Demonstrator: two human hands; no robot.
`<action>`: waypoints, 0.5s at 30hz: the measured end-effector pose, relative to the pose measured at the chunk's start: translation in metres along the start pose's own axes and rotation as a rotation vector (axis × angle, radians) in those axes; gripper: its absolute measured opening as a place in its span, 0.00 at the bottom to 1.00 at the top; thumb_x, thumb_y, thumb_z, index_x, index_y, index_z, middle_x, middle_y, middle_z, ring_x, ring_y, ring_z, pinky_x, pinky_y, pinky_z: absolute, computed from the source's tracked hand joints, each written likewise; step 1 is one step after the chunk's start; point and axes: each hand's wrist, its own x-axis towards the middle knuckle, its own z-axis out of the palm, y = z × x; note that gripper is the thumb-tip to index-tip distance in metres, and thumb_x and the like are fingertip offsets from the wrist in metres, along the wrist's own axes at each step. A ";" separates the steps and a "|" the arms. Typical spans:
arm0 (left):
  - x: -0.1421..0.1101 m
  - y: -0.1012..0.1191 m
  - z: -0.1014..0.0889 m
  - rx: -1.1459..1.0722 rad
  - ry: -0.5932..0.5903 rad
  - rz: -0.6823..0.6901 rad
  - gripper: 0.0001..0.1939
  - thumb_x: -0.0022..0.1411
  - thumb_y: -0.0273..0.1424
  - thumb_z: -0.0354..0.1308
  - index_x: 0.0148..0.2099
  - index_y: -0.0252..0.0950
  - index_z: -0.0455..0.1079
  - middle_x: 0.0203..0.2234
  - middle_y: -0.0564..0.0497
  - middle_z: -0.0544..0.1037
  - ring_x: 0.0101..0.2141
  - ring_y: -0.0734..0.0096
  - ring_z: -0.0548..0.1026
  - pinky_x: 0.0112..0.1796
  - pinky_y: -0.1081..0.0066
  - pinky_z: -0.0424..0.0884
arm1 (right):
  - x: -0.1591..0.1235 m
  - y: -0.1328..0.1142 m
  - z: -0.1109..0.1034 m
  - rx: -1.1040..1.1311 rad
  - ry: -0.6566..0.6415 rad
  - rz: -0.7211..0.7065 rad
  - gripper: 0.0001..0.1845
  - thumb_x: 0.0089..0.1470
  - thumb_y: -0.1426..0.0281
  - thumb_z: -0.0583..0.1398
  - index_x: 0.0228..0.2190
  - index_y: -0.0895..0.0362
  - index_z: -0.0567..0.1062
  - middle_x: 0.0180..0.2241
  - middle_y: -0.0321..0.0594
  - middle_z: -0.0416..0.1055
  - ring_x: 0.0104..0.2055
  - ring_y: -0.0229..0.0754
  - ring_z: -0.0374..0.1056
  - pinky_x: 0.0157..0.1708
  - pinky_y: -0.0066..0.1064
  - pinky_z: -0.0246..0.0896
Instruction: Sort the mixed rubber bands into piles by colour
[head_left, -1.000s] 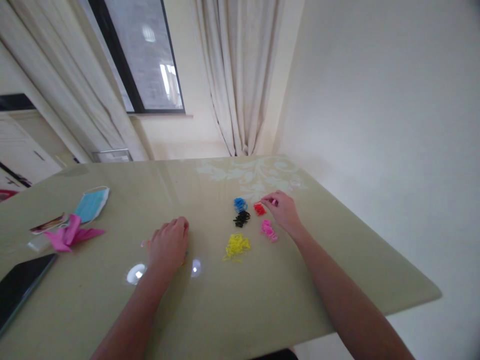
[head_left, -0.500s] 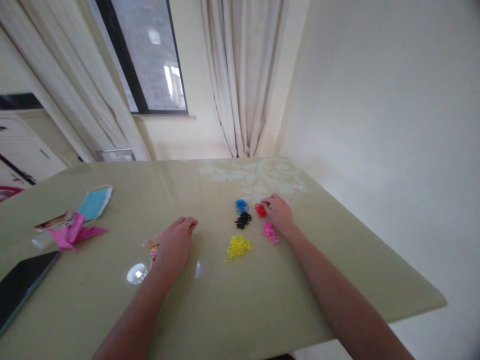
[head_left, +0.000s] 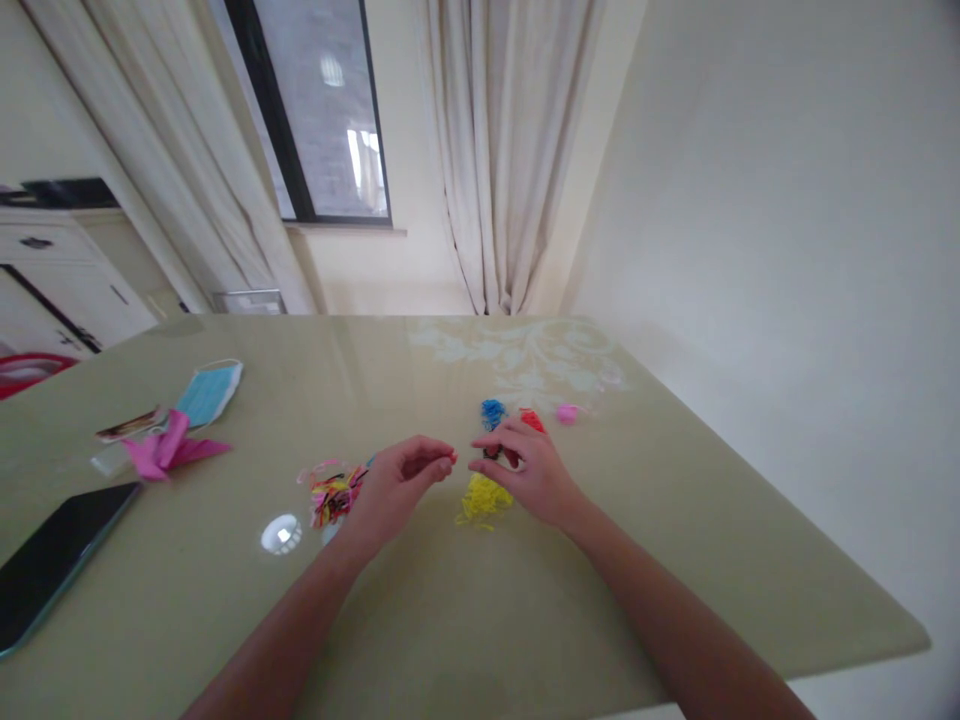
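My left hand hovers just above the table, thumb and forefinger pinched on a tiny red piece. My right hand is close beside it, fingers stretched loosely toward that pinch, holding nothing that I can see. It covers the black heap of small bands. A yellow heap lies under both hands. Blue and red heaps lie just beyond the right hand, with a small pink bit to their right. A mixed-colour heap sits left of my left hand.
At the left of the table lie a blue face mask, a pink folded scrap, a small card and a dark phone or tablet. Curtains and a window stand behind; a wall runs along the right.
My left hand lifted off the mixed heap and moved right with a pinch. My right hand drew back from the red heap toward it. The view shifted slightly.
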 end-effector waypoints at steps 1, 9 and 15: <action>-0.001 0.000 0.001 -0.024 -0.014 -0.005 0.15 0.59 0.42 0.66 0.42 0.36 0.79 0.36 0.47 0.86 0.36 0.64 0.82 0.41 0.65 0.78 | -0.001 -0.005 0.003 0.022 -0.014 -0.011 0.17 0.61 0.56 0.67 0.42 0.55 0.84 0.33 0.40 0.74 0.29 0.37 0.63 0.31 0.30 0.61; -0.005 0.001 0.004 -0.094 -0.104 0.002 0.13 0.59 0.40 0.68 0.41 0.36 0.78 0.36 0.48 0.86 0.37 0.65 0.82 0.43 0.66 0.78 | -0.003 -0.011 0.003 0.118 -0.018 0.003 0.13 0.64 0.59 0.65 0.36 0.55 0.84 0.31 0.38 0.72 0.28 0.36 0.62 0.29 0.29 0.59; -0.008 0.009 0.006 -0.085 -0.135 0.002 0.14 0.59 0.41 0.69 0.41 0.36 0.78 0.36 0.48 0.85 0.38 0.64 0.82 0.43 0.66 0.78 | -0.002 -0.009 0.002 0.147 -0.029 -0.014 0.11 0.63 0.63 0.65 0.33 0.57 0.83 0.29 0.37 0.71 0.27 0.36 0.61 0.29 0.30 0.58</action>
